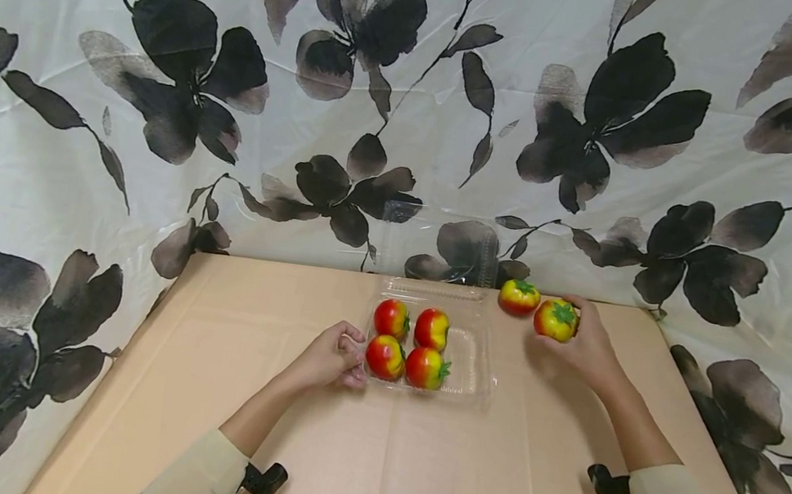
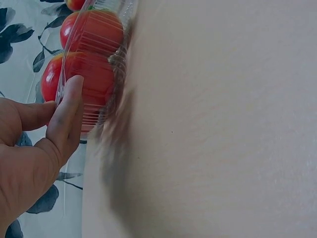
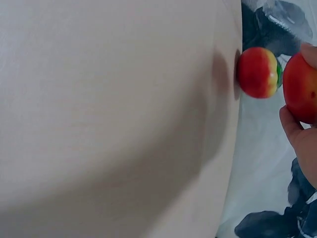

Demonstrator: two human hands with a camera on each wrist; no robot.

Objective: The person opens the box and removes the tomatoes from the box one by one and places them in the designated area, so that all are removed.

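A clear plastic clamshell container [image 1: 472, 363] lies open on the table, its lid raised at the back. Inside, on the left side, sit several red-and-yellow toy tomatoes [image 1: 426, 368] with green tops. My left hand [image 1: 332, 357] pinches the container's left rim between thumb and fingers; in the left wrist view the fingers [image 2: 69, 109] press its ribbed wall. Over the table's back right, my right hand [image 1: 587, 345] holds a tomato [image 1: 555, 320], its green top facing up. Beside that one, another tomato [image 1: 519, 298] rests near the table's back edge, right of the container.
The light wooden table [image 1: 311, 451] ends at a back edge just behind the container. A white cloth with dark flowers [image 1: 456, 122] hangs behind and around it. Each sleeve has a black wrist camera [image 1: 265, 480] at its cuff.
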